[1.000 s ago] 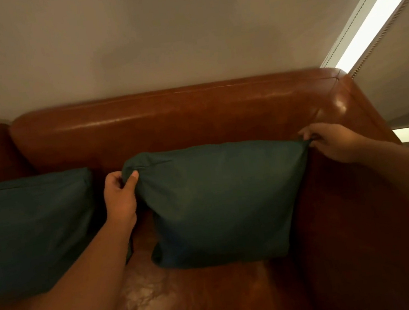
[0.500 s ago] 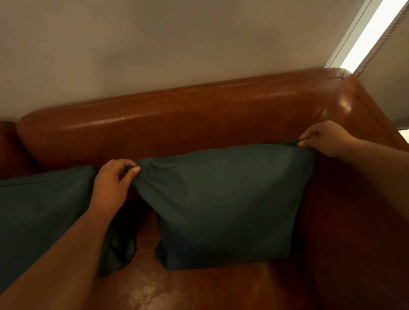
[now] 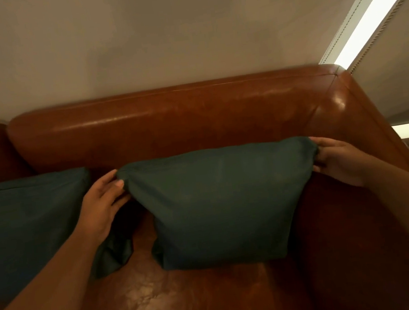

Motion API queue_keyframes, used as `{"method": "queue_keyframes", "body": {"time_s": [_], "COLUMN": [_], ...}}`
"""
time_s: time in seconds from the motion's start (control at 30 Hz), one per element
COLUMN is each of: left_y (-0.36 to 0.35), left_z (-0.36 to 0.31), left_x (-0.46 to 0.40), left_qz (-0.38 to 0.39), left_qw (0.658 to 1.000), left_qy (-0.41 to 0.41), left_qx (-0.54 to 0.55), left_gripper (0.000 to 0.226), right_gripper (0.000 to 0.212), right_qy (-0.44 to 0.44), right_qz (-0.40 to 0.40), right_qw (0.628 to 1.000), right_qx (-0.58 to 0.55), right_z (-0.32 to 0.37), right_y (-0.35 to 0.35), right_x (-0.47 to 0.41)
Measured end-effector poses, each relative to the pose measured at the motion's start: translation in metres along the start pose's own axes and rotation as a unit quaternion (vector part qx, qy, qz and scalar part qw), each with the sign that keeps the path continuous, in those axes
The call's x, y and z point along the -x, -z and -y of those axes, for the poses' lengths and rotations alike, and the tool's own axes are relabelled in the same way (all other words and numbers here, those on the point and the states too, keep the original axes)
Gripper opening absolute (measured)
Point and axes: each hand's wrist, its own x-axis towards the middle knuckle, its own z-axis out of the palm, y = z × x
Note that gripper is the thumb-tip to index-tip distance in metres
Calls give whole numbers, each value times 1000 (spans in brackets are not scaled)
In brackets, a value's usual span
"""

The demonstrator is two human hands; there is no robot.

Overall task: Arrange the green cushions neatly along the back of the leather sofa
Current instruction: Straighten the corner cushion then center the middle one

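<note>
Head view: left hand [image 3: 101, 203] and right hand [image 3: 338, 159] fingers pinch green cushion's [image 3: 219, 204] upper corners against sofa back [image 3: 168, 123].

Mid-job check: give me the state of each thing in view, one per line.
Right green fabric cushion: upright against the backrest, gripped at both top corners.
Left green fabric cushion: upright, untouched.
Left hand: pinching the top-left corner.
Right hand: gripping the top-right corner.
Brown leather sofa: both cushions on the seat.

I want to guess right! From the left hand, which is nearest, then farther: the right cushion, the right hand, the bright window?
1. Right cushion: left hand holds its corner.
2. Right hand: at the cushion's other corner.
3. Window: top right, behind the sofa.
</note>
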Motion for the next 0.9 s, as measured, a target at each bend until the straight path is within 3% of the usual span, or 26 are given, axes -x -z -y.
{"method": "queue_keyframes", "body": {"time_s": [0.07, 0.2, 0.3, 0.37, 0.47, 0.53, 0.63, 0.73, 0.9], "left_y": [-3, -14, -17, -19, -16, -5, 2, -14, -44], "left_z": [3, 0, -2, 0, 6, 16, 40, 57, 70], "left_x": [0, -5, -8, -7, -2, 1, 13, 25, 19], "left_qz": [-2, -33, -61, -60, -63, -77, 13, 86, -1], "left_qw": [999, 992, 989, 988, 994, 996, 982, 973, 944], "left_qy": [-27, -74, -94, -100, -73, -28, 17, 20, -74], "left_qx": [-38, -94, -101, -100, -45, -30, -188, -214, -321], "left_gripper": [29, 20, 17, 15, 11, 19, 36, 35, 24], "right_gripper": [42, 69, 29, 38, 48, 54, 63, 52, 43], "right_qy": [31, 105, 161, 178, 181, 158, 96, 58, 97], "right_qz": [-5, -63, -125, -171, -209, -214, -171, -161, -228], "right_qw": [999, 987, 968, 948, 934, 943, 952, 957, 947], "right_qx": [25, 103, 149, 199, 228, 201, 234, 234, 204], "right_z": [-5, -8, -9, -12, -22, -36, -62, -78, -78], "right_y": [4, 3, 7, 14, 13, 8, 1, -10, -25], "right_x": [0, -5, -7, -9, -9, -10, -8, -9, -11]}}
